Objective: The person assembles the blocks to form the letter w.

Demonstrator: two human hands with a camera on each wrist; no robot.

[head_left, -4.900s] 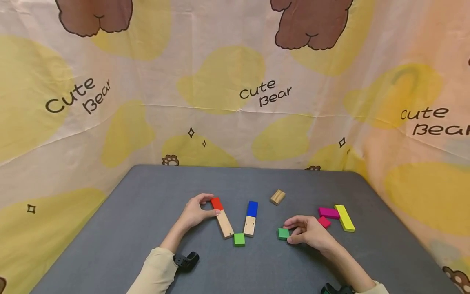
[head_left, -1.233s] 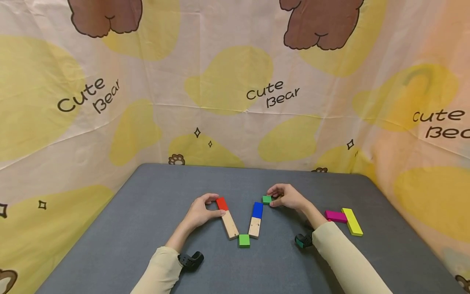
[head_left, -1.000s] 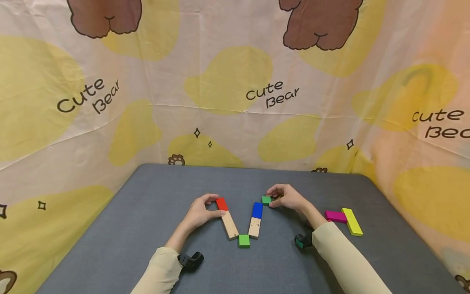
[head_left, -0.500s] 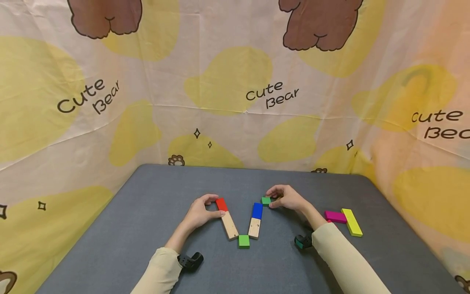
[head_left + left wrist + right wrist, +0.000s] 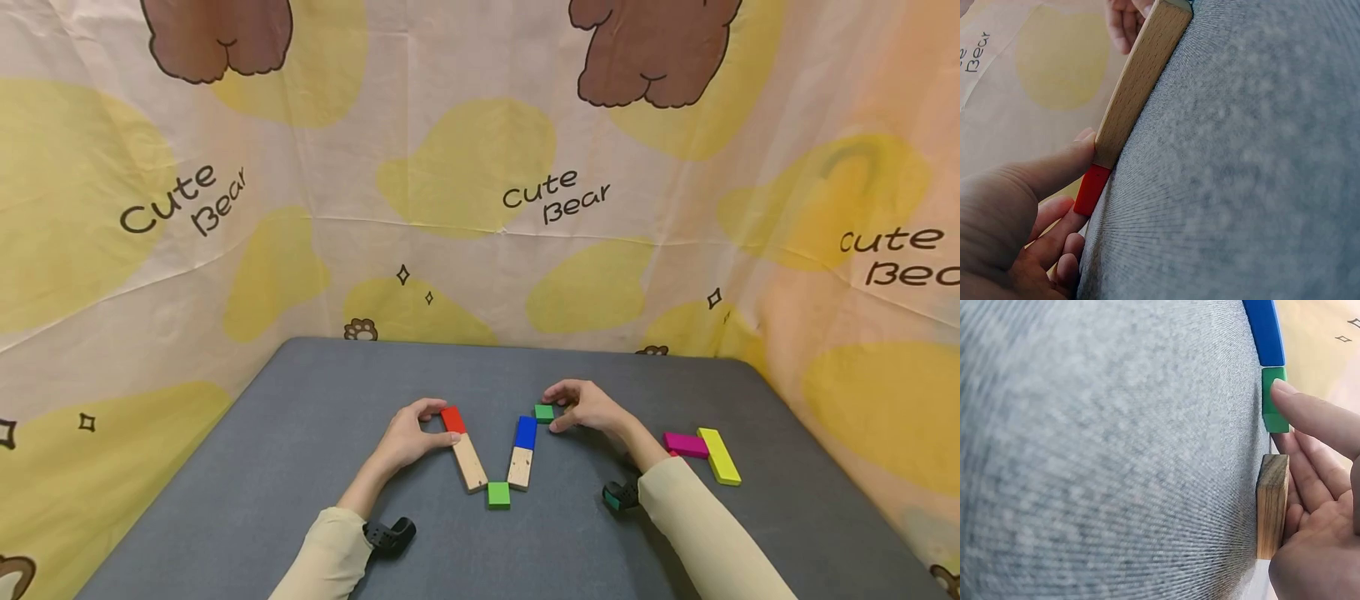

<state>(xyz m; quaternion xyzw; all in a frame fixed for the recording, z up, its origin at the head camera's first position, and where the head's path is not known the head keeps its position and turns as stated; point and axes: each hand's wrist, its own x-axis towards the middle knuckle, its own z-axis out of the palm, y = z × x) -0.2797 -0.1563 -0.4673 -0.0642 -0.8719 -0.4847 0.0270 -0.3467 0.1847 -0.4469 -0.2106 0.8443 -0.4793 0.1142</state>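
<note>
A red block (image 5: 453, 419) and a plain wooden block (image 5: 468, 462) lie end to end. My left hand (image 5: 408, 437) holds the red block, its thumb at the joint with the wood and fingertips at the far end. Opposite slants a blue block (image 5: 527, 432) above another wooden block (image 5: 520, 468). A light green block (image 5: 498, 495) sits at the bottom between the two arms. My right hand (image 5: 592, 408) spreads thumb and fingers around a dark green block (image 5: 543, 414), which stands against the blue block's far end in the right wrist view.
A magenta block (image 5: 686, 444) and a yellow block (image 5: 718, 456) lie at the right, a pinkish-red block partly hidden by the sleeve beside them. In the right wrist view a striped brown wooden block (image 5: 1272, 506) stands near the right palm. A printed cloth surrounds the grey table (image 5: 337, 383).
My right hand carried the dark green block from the right to the blue block's far end, and its thumb has just moved off it. The left hand keeps its hold.
</note>
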